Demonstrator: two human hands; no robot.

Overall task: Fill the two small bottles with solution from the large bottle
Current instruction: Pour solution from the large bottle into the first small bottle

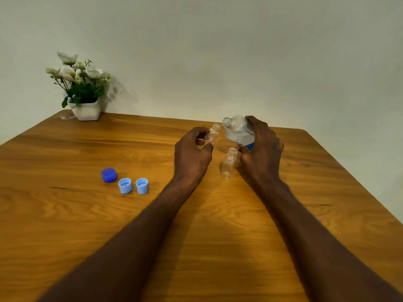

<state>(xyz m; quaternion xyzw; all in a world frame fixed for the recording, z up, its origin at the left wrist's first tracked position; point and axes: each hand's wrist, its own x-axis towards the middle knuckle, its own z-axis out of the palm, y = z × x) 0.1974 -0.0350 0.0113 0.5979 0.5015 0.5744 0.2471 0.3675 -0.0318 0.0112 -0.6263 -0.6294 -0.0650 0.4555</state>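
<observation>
**Camera Placement: Single Head View**

One wide-angle camera, worn on the person's head, looks forward and down across the wooden table (65, 214) toward the wall (218, 51) at 12 o'clock. Both forearms enter from 6 o'clock, close to the lens. The flower pot (86, 111) marks the far corner at 10 o'clock.

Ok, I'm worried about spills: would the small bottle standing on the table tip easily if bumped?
Probably. The small bottle looks empty, clear and thin-walled, so likely light. It is tall for its narrow base, and the right hand is close beside it. With its cap off, it would probably roll if knocked over.
</observation>
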